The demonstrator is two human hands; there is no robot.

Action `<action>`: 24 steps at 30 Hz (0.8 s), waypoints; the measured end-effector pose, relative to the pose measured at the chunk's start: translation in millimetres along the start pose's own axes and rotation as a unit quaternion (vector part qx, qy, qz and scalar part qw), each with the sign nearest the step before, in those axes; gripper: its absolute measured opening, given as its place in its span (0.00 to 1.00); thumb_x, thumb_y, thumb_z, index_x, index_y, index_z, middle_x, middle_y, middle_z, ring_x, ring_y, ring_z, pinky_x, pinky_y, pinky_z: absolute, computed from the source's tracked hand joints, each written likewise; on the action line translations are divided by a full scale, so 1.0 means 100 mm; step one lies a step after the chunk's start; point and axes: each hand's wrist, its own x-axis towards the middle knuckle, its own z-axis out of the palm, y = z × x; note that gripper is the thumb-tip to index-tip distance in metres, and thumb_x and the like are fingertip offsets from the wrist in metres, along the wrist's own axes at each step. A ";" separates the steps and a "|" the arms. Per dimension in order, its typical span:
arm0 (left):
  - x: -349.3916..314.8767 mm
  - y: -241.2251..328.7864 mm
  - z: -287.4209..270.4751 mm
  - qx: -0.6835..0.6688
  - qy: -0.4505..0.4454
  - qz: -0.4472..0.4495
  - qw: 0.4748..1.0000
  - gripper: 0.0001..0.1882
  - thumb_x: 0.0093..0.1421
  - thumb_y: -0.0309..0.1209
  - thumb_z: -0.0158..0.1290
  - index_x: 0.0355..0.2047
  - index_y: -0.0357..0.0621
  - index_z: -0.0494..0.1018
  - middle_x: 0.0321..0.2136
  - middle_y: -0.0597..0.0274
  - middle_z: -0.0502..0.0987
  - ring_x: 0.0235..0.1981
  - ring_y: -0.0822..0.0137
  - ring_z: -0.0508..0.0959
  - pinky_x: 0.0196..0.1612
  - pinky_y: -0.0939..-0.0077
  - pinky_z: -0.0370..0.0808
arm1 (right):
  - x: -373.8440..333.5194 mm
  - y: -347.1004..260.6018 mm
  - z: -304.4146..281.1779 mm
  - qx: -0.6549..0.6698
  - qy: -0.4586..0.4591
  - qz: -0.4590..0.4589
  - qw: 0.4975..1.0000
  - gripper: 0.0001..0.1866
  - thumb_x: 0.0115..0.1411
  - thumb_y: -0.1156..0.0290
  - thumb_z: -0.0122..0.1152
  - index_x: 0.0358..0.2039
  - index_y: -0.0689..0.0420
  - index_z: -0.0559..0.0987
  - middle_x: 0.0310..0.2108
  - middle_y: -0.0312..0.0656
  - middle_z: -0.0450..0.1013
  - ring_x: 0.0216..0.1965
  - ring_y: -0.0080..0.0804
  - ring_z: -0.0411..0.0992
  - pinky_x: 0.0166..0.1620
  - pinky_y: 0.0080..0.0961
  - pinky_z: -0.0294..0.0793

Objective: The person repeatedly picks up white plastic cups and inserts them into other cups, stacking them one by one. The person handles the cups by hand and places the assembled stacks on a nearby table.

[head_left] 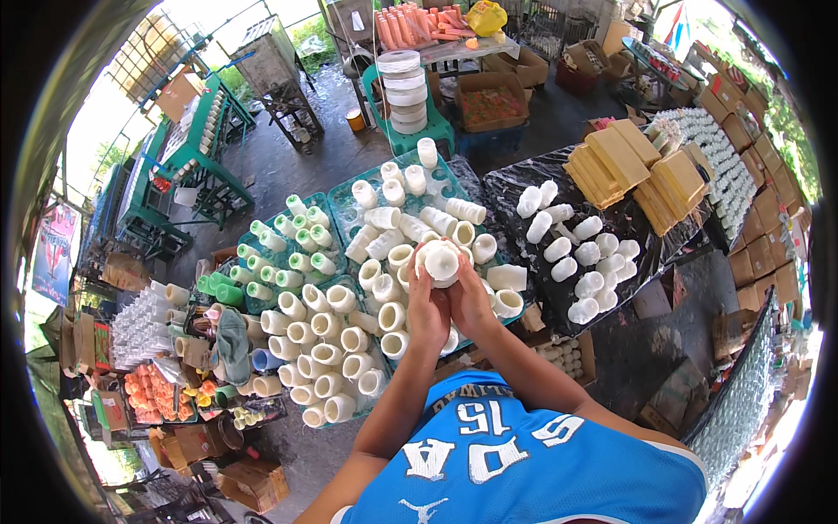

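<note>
Between my left hand (427,313) and my right hand (472,304) is a white candle (441,260) with a rounded, uneven top, held upright. The fingers of both hands wrap round its sides; its lower part is hidden. Beneath my hands stand teal trays (448,185) crowded with candle-like pieces. Many of these are cream hollow cylinders (328,354) with open ends up, some lying tilted. Farther off, several solid white candles (415,180) stand at the tray's far end. To the left are white pieces with green tops (299,237).
Right of the trays, a black-covered table (515,170) bears rounded white candles (587,253) and stacked yellowish blocks (611,162). A green chair (371,83) holds stacked white rolls (404,87). Orange candles (410,26) lie on a far table. Cardboard boxes (768,223) line the right side.
</note>
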 end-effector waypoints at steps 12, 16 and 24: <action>0.03 -0.21 -0.14 0.088 0.169 0.064 0.980 0.22 0.81 0.39 0.38 0.61 0.34 0.72 0.53 0.49 0.80 0.52 0.58 0.83 0.58 0.63 0.80 | 0.01 0.23 -0.17 -0.242 0.195 -0.084 0.947 0.22 0.81 0.58 0.47 0.49 0.65 0.81 0.41 0.37 0.82 0.40 0.19 0.76 0.45 0.21 0.78; 0.11 -0.19 0.06 0.010 0.152 0.016 0.988 0.23 0.82 0.38 0.37 0.60 0.31 0.72 0.55 0.46 0.79 0.53 0.56 0.82 0.59 0.61 0.80 | 0.09 0.06 -0.17 -0.173 0.226 -0.089 0.954 0.22 0.80 0.58 0.48 0.47 0.65 0.81 0.39 0.41 0.82 0.37 0.23 0.80 0.42 0.23 0.81; 0.33 -0.46 -0.10 -0.057 0.208 -0.090 0.972 0.24 0.81 0.38 0.32 0.62 0.32 0.69 0.57 0.44 0.77 0.56 0.49 0.80 0.62 0.51 0.80 | 0.16 -0.12 -0.39 0.054 0.206 0.003 0.977 0.22 0.80 0.60 0.45 0.54 0.68 0.77 0.49 0.54 0.81 0.47 0.45 0.83 0.53 0.39 0.85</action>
